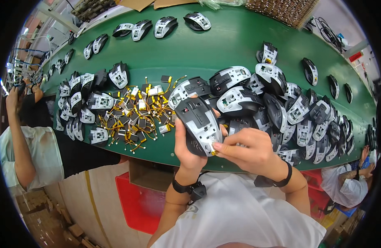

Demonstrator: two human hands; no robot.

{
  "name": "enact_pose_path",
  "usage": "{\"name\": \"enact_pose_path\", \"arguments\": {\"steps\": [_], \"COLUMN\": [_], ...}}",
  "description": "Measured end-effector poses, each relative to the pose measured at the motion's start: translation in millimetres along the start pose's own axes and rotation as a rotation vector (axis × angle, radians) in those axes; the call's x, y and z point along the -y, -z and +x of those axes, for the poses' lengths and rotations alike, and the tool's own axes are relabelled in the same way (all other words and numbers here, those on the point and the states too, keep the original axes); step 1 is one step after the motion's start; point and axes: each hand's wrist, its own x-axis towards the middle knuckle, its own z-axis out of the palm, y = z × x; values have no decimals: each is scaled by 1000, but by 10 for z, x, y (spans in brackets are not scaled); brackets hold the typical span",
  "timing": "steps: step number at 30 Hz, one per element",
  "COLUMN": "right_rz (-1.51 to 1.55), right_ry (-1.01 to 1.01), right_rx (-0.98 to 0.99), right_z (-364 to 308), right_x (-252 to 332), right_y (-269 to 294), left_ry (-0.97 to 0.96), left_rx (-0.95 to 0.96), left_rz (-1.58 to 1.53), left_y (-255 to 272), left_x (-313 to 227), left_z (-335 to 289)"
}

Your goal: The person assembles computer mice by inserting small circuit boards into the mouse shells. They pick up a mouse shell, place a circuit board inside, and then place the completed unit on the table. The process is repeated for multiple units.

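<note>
I am holding one mouse shell (198,124) in my left hand (186,149). My right hand (250,151) is pinching a small part at its end. I think lots of shells (281,103) are waiting.

Brown cardboard boxes (41,211) lie lower left; flat brown cardboard (157,4) lies top centre.

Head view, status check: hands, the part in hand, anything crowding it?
Left hand gripping mouse shell, underside up. Right hand pinching at shell's lower edge. Heap of shells right, pile of small yellow-wired batteries left on green belt.
</note>
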Motion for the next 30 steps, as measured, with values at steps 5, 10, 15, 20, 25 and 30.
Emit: {"name": "enact_pose_path", "arguments": {"steps": [5, 10, 15, 20, 25, 30], "right_rz": [404, 393, 421, 524, 518, 497], "right_ry": [-323, -410, -523, -624, -604, -499], "right_rx": [35, 45, 11, 68, -12, -21], "right_z": [4, 30, 9, -10, -2, 5], "right_x": [-90, -28, -40, -91, -5, 83], "right_y": [81, 50, 84, 62, -29, 21], "left_ry": [-8, -31, -40, -93, -186, -250], "left_rx": [127, 168, 103, 18, 35, -6], "left_rz": [64, 82, 111, 153, 148, 31], "left_y": [107, 110, 65, -28, 11, 25], "left_x": [29, 39, 128, 166, 104, 57], "left_z": [-38, -21, -48, -106, -3, 48]}}
